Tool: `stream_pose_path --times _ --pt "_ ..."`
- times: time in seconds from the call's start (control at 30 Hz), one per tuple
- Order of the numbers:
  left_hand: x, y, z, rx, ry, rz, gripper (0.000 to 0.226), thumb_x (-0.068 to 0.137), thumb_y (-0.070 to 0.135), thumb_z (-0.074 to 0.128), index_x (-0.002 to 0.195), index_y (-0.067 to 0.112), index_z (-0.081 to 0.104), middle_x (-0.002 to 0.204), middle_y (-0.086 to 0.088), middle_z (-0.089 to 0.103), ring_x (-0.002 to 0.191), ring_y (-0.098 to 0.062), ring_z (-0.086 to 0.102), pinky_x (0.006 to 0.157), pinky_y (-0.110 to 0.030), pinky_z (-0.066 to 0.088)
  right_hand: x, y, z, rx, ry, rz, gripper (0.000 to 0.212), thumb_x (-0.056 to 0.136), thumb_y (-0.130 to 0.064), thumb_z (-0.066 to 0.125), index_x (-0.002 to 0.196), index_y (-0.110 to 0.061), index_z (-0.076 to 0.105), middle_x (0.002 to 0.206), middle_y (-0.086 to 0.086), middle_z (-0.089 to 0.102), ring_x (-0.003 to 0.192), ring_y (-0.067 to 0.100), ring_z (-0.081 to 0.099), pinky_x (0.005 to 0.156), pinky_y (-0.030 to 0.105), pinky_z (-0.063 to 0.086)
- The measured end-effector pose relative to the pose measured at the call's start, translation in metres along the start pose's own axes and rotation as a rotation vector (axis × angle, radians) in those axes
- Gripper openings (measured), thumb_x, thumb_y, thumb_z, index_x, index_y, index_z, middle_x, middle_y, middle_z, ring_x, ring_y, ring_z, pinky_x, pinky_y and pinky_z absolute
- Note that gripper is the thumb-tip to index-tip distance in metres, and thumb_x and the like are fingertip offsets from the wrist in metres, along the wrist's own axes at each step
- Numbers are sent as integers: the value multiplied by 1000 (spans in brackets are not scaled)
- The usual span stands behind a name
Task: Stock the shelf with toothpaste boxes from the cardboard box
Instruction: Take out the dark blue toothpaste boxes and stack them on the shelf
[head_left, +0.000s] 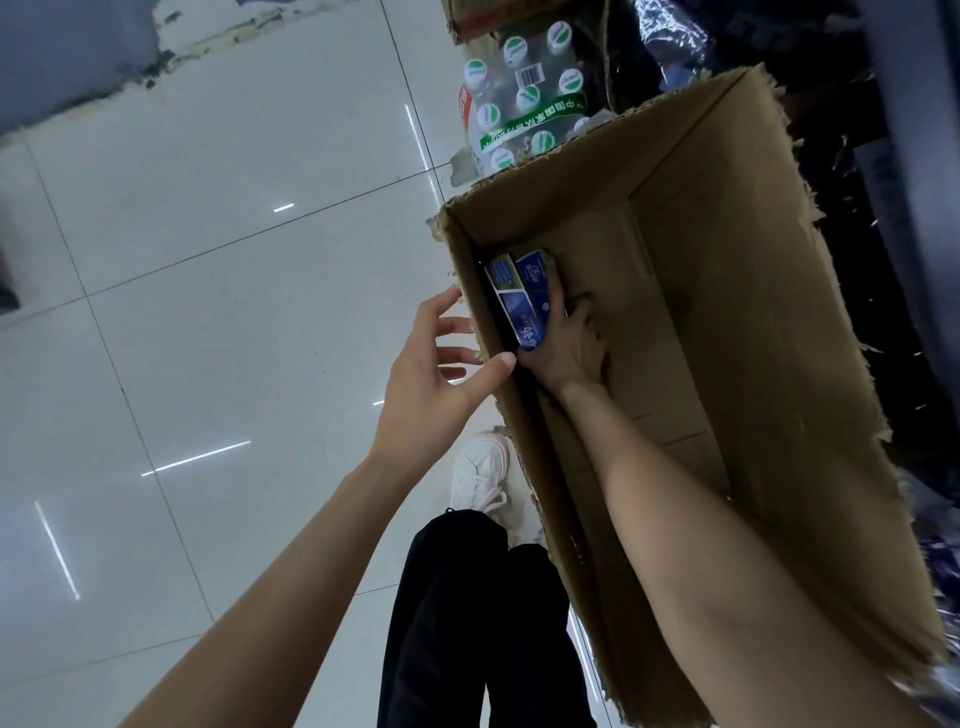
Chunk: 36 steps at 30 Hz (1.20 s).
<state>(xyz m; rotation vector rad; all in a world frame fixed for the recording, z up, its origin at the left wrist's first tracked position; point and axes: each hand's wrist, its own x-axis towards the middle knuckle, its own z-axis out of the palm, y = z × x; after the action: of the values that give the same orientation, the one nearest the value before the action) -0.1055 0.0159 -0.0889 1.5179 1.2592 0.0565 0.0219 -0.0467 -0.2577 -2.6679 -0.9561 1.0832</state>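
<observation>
Deep inside one cardboard box (727, 322), the right hand (569, 353) grasps two blue toothpaste boxes (524, 299) — left hand (431, 374) loose-fingered, thumb on the rim.

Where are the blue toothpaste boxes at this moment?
In the head view, the toothpaste boxes lie deep inside the cardboard box, against its left wall, gripped by the right hand.
</observation>
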Motion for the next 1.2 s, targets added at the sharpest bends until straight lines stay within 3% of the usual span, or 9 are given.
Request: stream_pose_path --times 0.1,0.3,0.43,0.53,0.6,0.67,0.77,1.03,1.2 --pt "0 -3 1 -22 3 4 65 84 34 67 139 31 32 101 29 44 85 -3 59 61 -1 45 2 2 2 -166 58 -37 107 76 -57 66 150 -29 -6 136 26 38 122 43 41 96 47 36" --pt "3 -3 2 36 0 25 66 84 36 66 140 30 31 105 25 45 85 0 58 63 -2 45 -2 3 -5 -20 -18 -12 107 73 -41 75 150 -31 1 141 22 33 127 41 37 98 50 41" --pt "-5 6 2 326 157 103 76 83 45 66 145 23 29 142 0 36 124 -11 40 97 -14 31 -44 14 -46 394 4 97 104 70 -24 79 148 -33 11 142 11 36 129 31 38 102 50 38" --pt "-29 37 6 264 226 231 71 84 45 60 144 20 32 144 4 32 132 -6 27 102 -6 19 -112 13 -113 776 -18 32 95 74 -6 75 145 -31 18 140 -3 40 123 13 46 95 22 44" --pt "-53 73 9 -29 37 119 66 87 45 60 143 25 33 142 10 37 131 -3 34 105 -13 27 -164 8 -163 947 -59 -57 88 77 -3 71 142 -34 22 139 -5 42 120 7 49 88 10 45" --pt "-82 113 9 -358 -280 -120 56 89 48 50 140 28 38 137 8 51 126 -7 48 105 -27 39 -214 -2 -208 1076 -97 -118 80 74 -16 71 134 -47 26 137 -4 47 119 7 52 89 18 49" --pt "-123 155 6 -554 -617 -225 44 95 50 30 131 30 47 112 9 68 106 -10 64 81 -26 55 -278 -21 -264 1187 -63 -122 70 71 -24 63 130 -47 32 132 -12 51 116 0 53 86 19 51" --pt "-227 224 -7 -642 -794 -231 68 89 59 41 141 16 41 140 -21 46 130 -36 43 108 -51 36 -404 -50 -349 1020 296 141 47 68 -61 66 109 -45 48 120 -8 55 106 3 58 94 36 49" --pt "-285 261 5 -521 -840 -186 64 83 44 66 137 19 42 123 -9 62 110 -27 61 96 -47 48 -487 -26 -370 1068 573 264 36 79 -35 73 107 -27 51 103 -13 63 88 -10 59 74 12 45"
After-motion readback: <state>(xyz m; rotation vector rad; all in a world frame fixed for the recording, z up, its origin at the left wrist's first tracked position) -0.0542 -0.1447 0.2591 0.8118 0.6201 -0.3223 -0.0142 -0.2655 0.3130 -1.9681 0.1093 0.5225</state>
